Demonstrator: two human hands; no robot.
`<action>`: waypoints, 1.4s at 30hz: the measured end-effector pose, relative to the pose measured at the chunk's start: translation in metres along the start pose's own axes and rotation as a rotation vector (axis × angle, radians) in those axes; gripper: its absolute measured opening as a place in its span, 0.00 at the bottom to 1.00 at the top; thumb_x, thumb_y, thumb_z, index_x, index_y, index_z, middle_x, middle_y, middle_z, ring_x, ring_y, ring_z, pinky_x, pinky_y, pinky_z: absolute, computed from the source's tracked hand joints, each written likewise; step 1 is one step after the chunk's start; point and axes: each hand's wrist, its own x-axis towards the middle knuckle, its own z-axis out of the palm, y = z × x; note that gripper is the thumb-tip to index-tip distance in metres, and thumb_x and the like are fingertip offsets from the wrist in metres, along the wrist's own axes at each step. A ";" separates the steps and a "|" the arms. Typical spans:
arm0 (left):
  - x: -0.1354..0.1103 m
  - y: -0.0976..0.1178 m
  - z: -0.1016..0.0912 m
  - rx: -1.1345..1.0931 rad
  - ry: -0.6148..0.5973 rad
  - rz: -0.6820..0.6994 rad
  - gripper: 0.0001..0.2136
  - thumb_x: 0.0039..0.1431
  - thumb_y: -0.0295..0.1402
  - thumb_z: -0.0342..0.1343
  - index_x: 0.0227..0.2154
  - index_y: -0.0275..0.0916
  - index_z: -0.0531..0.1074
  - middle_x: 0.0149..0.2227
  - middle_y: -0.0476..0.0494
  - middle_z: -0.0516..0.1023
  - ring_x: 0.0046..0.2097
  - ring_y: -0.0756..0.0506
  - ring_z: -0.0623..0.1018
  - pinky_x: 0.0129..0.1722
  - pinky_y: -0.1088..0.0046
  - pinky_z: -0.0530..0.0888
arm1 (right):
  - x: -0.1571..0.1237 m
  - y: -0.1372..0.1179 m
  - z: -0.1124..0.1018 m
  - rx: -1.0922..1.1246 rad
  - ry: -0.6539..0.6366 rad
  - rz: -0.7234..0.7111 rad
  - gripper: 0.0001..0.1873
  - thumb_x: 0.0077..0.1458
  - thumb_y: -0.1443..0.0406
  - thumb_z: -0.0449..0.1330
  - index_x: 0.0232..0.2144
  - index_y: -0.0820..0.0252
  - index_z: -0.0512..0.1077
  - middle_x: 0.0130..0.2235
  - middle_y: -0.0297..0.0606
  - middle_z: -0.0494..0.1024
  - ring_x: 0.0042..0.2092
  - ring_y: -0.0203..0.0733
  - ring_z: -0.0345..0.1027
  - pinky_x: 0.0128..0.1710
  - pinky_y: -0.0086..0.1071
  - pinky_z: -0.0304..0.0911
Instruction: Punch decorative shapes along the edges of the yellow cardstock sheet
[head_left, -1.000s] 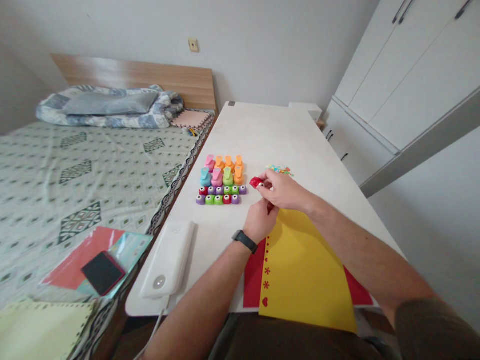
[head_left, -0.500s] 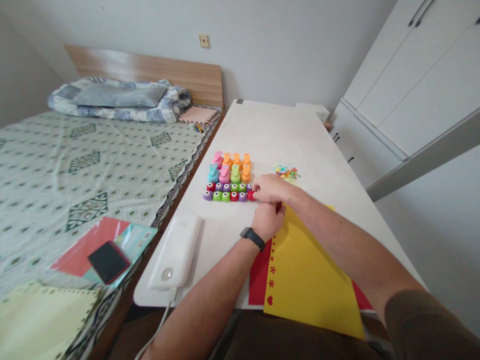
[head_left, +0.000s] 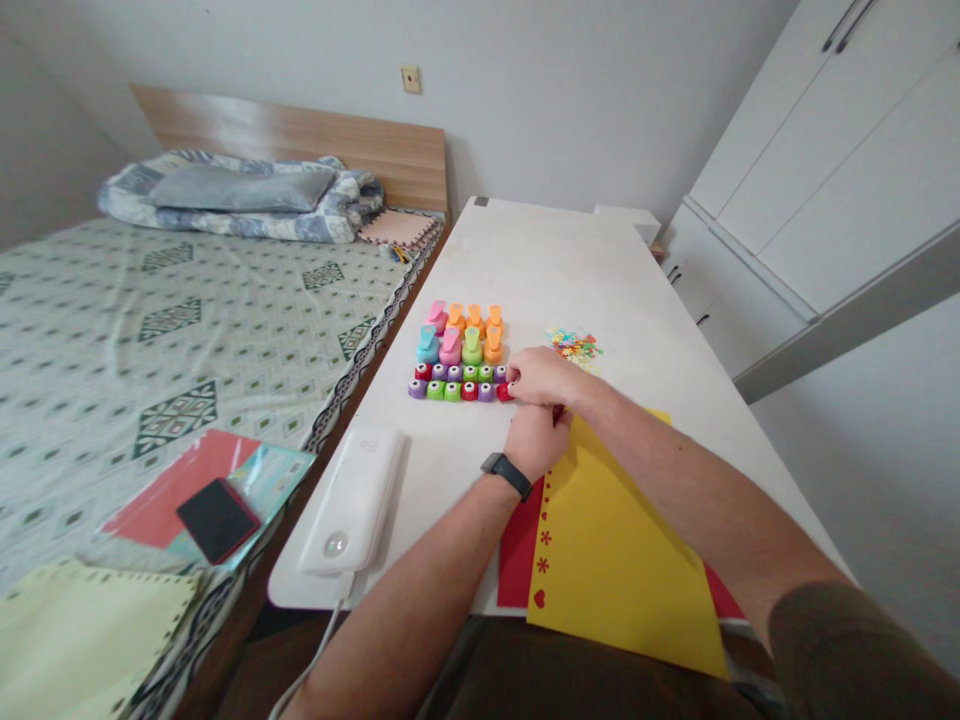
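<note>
Small craft paper punches (head_left: 452, 390) in several colours stand in rows on the white table. My right hand (head_left: 546, 378) reaches over to the right end of the front row, its fingers closed on a red paper punch (head_left: 504, 392). Just below it, my left hand (head_left: 536, 440), wearing a dark wristband, is curled at the upper left corner of a yellow sheet (head_left: 622, 540). A bit of dark red shows at its fingertips, but what they hold is mostly hidden. Punched flowers, a heart and smaller shapes run down the sheet's left edge. Red paper (head_left: 517, 560) lies underneath.
Behind my right hand lies a pile of coloured paper cutouts (head_left: 576, 345). A white power bank (head_left: 352, 500) with a cable sits at the table's left edge. On the bed at left are a phone (head_left: 217, 520) and paper packs (head_left: 180, 480). White cabinets (head_left: 825, 150) stand at right.
Both hands stay almost in place, the right one still at the red punch. The view has shifted very slightly.
</note>
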 end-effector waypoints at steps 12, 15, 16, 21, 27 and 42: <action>0.002 -0.003 0.002 0.019 0.021 0.022 0.12 0.63 0.29 0.53 0.43 0.35 0.80 0.44 0.33 0.85 0.46 0.38 0.83 0.46 0.65 0.76 | 0.003 -0.005 0.001 -0.070 0.050 0.041 0.22 0.58 0.50 0.61 0.40 0.60 0.83 0.42 0.51 0.85 0.42 0.52 0.78 0.37 0.34 0.68; 0.002 -0.002 0.001 0.025 0.020 0.020 0.13 0.63 0.28 0.53 0.44 0.34 0.80 0.45 0.32 0.84 0.47 0.37 0.83 0.47 0.63 0.76 | 0.005 -0.004 0.003 -0.067 0.070 0.042 0.24 0.58 0.47 0.60 0.41 0.60 0.83 0.43 0.52 0.84 0.42 0.53 0.78 0.37 0.35 0.68; 0.002 -0.002 0.001 0.022 0.026 0.023 0.13 0.63 0.28 0.53 0.44 0.34 0.80 0.45 0.31 0.84 0.47 0.36 0.83 0.47 0.63 0.76 | 0.005 -0.004 0.003 -0.065 0.069 0.043 0.25 0.58 0.47 0.60 0.41 0.60 0.83 0.43 0.52 0.84 0.42 0.53 0.78 0.37 0.35 0.68; 0.002 -0.003 0.002 -0.016 0.062 0.046 0.13 0.62 0.29 0.54 0.46 0.35 0.79 0.45 0.32 0.84 0.48 0.36 0.82 0.48 0.63 0.76 | 0.005 -0.002 0.003 -0.036 0.040 0.032 0.21 0.58 0.49 0.60 0.39 0.58 0.83 0.42 0.48 0.85 0.42 0.50 0.78 0.36 0.33 0.66; 0.001 -0.001 0.000 -0.048 0.042 0.048 0.10 0.63 0.29 0.54 0.40 0.35 0.79 0.40 0.32 0.85 0.41 0.37 0.83 0.40 0.64 0.75 | -0.004 0.002 0.001 0.061 0.123 0.018 0.17 0.62 0.53 0.58 0.34 0.56 0.82 0.38 0.43 0.85 0.39 0.46 0.77 0.34 0.32 0.62; -0.002 -0.001 -0.002 -0.152 0.030 0.005 0.04 0.64 0.31 0.54 0.37 0.40 0.74 0.35 0.46 0.83 0.34 0.47 0.79 0.33 0.73 0.68 | -0.118 0.092 0.018 0.479 0.650 0.245 0.12 0.62 0.56 0.60 0.37 0.56 0.79 0.36 0.37 0.83 0.35 0.41 0.74 0.37 0.33 0.64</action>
